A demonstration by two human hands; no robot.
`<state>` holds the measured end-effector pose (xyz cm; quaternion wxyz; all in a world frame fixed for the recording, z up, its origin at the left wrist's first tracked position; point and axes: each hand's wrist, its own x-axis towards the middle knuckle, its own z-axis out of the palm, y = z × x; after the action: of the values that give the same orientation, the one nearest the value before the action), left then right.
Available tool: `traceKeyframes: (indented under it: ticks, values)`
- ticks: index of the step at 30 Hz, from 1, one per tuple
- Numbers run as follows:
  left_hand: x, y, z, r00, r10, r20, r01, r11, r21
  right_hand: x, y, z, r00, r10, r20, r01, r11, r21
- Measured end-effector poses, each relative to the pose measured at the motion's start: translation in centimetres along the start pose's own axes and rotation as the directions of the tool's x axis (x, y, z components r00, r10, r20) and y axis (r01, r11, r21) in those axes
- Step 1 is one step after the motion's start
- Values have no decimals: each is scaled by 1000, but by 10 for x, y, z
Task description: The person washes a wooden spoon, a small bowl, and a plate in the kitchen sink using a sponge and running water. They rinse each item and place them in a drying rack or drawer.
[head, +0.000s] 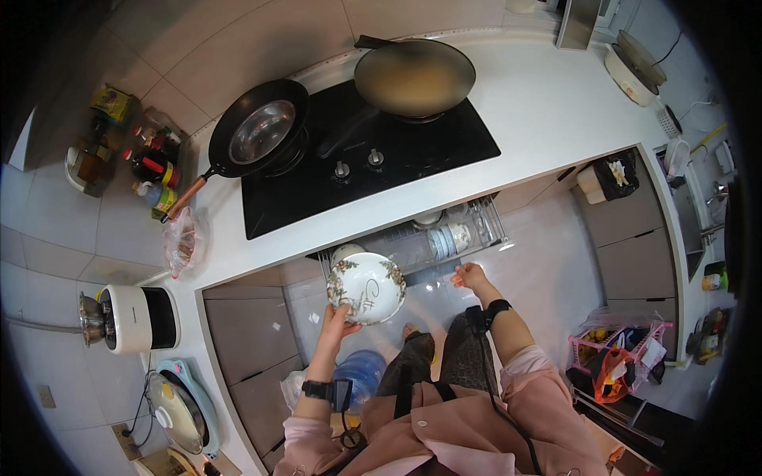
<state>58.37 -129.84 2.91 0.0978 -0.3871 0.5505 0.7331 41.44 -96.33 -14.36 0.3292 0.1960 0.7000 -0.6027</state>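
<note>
My left hand (339, 323) holds a white ceramic bowl (366, 288) by its near left rim. The bowl has a floral border and dark script lettering inside. It is tilted so its inside faces up towards me. Behind it, a wire dish drawer (411, 247) stands pulled out under the counter, with stacked bowls (443, 241) at its right end. My right hand (470, 276) is beside the drawer's front edge, fingers curled. Whether its fingertips grip that edge is hidden.
A black cooktop (369, 154) carries a wok (259, 128) with a metal basin (262, 132) inside, plus a second, blurred pan (415, 77). Bottles (149, 166) line the left wall. A blue water jug (360, 378) stands by my legs, and a pink basket (619, 345) is at right.
</note>
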Motion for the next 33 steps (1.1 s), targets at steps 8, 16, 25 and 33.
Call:
traceKeyframes:
  ticks: [8, 16, 25, 33]
  values:
    - [138, -54, -6, 997, -51, -53, 61, 975, 213, -55, 32, -14, 996, 79, -48, -90, 944, -317]
    - [228, -70, 44, 969, 90, 230, -244, 216, 945, -103, 23, -8, 982, 96, -162, -168, 833, -527]
    - [284, -83, 92, 963, -86, 256, -256, 13, 967, -106, 13, -3, 964, 154, -219, -254, 783, -568]
    - [321, -135, 79, 962, -63, 264, -259, 84, 962, -100, 19, -5, 962, 165, -216, -263, 758, -597]
